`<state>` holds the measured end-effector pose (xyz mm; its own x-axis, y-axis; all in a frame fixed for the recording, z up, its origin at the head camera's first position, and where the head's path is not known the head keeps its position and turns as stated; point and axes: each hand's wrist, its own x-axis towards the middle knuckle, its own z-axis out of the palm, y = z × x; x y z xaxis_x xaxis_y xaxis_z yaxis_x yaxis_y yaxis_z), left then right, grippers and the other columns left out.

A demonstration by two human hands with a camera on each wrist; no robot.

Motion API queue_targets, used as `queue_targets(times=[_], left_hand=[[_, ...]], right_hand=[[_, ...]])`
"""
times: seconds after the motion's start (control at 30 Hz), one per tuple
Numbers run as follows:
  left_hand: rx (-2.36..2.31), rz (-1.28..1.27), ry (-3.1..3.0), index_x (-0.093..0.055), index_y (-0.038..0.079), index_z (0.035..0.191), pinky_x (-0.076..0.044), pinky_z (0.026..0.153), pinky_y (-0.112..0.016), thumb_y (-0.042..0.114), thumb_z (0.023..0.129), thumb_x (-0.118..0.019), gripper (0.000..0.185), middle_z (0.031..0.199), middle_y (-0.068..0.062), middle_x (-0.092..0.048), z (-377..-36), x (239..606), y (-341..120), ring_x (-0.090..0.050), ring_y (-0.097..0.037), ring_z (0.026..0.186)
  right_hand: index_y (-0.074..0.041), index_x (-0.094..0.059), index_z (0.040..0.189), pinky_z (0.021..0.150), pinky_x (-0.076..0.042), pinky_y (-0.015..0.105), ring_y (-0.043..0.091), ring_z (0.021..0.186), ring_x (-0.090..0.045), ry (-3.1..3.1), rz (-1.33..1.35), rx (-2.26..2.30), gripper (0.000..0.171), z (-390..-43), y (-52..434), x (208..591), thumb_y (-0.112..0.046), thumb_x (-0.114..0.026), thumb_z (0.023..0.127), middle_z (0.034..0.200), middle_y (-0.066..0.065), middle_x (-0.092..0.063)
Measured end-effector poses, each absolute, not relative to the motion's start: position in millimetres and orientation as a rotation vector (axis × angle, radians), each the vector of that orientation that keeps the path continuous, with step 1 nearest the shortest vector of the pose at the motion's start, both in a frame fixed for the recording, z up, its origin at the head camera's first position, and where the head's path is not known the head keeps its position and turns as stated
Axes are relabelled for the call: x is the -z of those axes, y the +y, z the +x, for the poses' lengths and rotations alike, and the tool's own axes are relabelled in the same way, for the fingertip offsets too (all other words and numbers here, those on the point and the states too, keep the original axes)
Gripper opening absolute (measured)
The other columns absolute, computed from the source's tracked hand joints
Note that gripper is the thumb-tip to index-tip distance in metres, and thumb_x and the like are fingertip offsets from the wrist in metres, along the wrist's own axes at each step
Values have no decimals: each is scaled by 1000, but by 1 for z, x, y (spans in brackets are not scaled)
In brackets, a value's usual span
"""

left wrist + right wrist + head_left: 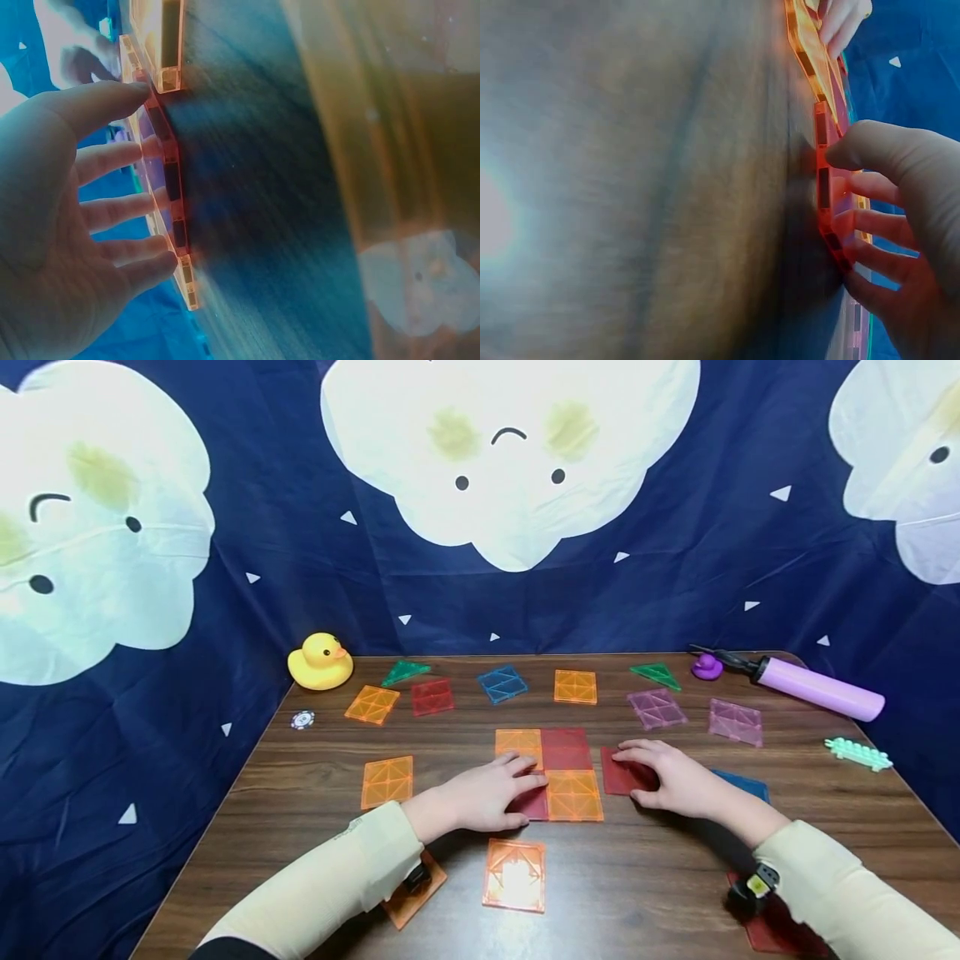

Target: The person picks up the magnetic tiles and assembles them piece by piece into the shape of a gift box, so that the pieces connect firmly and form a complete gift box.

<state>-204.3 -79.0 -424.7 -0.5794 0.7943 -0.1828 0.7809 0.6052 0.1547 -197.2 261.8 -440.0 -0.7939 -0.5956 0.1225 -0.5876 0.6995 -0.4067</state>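
Observation:
Four square magnetic tiles lie edge to edge in a two-by-two block: an orange tile (517,742) and a red tile (566,749) behind, a red tile (534,806) and an orange tile (574,795) in front. My left hand (487,793) rests spread on the left part of this block, its thumb at the front red tile's near edge and its fingertips on the tiles. Just right of the block, my right hand (671,777) holds another red square tile (618,774), thumb at the near edge and fingers over the top. A narrow gap separates that tile from the block.
Loose tiles surround the block, including an orange tile (514,877) in front and a blue tile (504,684) behind. A yellow duck (321,662) sits back left. At right are a purple duck (707,667), a lilac pump (821,689) and a mint toy (858,753).

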Motion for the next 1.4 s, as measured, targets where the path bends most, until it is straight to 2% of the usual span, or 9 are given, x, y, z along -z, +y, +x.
queue_targets(times=[0.37, 0.5, 0.7, 0.83, 1.03, 1.4], left_hand=[[-102, 1283, 2597, -47, 20, 155, -34, 116, -45, 39, 97, -66, 64, 161, -12, -36, -204, 424, -79, -31, -40, 147], [-95, 1282, 2592, -46, 20, 156, -34, 116, -45, 39, 98, -66, 64, 161, -12, -36, -204, 423, -78, -31, -40, 147], [-90, 1273, 2596, -46, 20, 155, -34, 116, -45, 39, 98, -66, 64, 161, -12, -36, -202, 423, -78, -31, -40, 147], [-108, 1291, 2591, -46, 19, 155, -34, 116, -46, 38, 98, -66, 64, 161, -12, -36, -202, 423, -79, -31, -41, 147], [-93, 1258, 2615, -48, 18, 154, -36, 115, -48, 37, 97, -68, 63, 159, -12, -39, -203, 422, -90, -33, -41, 146], [-133, 1265, 2600, -48, 19, 154, -38, 113, -49, 37, 96, -68, 64, 160, -13, -38, -204, 423, -79, -33, -41, 146]], right_hand=[[0, -63, 134, 104, -40, 64, 48, 130, -50, 2844, -1025, 706, 53, -231, 249, 441, -8, -75, 83, 141, 27, -55], [1, -63, 134, 104, -41, 63, 47, 130, -50, 2841, -1031, 726, 53, -233, 247, 442, -6, -75, 83, 142, 27, -54], [1, -61, 137, 107, -37, 64, 48, 134, -46, 2831, -1017, 717, 52, -233, 249, 441, -8, -74, 88, 146, 29, -50], [2, -63, 134, 106, -36, 67, 50, 133, -46, 2875, -1017, 759, 48, -225, 261, 436, -10, -75, 89, 142, 29, -53], [-1, -64, 132, 101, -39, 66, 46, 128, -52, 2949, -1004, 833, 48, -208, 289, 433, -15, -79, 88, 134, 22, -61], [-4, -64, 132, 90, -42, 67, 47, 121, -53, 3026, -821, 750, 67, -159, 355, 443, -29, -91, 76, 131, 22, -61]])
